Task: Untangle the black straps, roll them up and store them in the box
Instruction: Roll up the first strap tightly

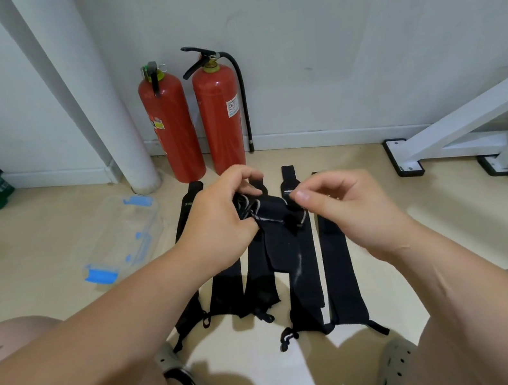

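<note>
Several black straps (338, 265) lie side by side, flat on the beige floor in front of me. My left hand (220, 218) grips the rolled top of one black strap (279, 238), whose loose end hangs down over the others. My right hand (342, 200) is just to the right of that roll, thumb and forefinger pinched together at the strap's edge. A clear plastic box (125, 238) with blue clips sits on the floor to the left, and nothing can be seen in it.
Two red fire extinguishers (170, 122) stand against the white wall behind the straps, beside a white pipe (136, 165). A white metal frame (460, 135) with black feet is at the right. My knees and sandalled feet (191, 383) are at the bottom.
</note>
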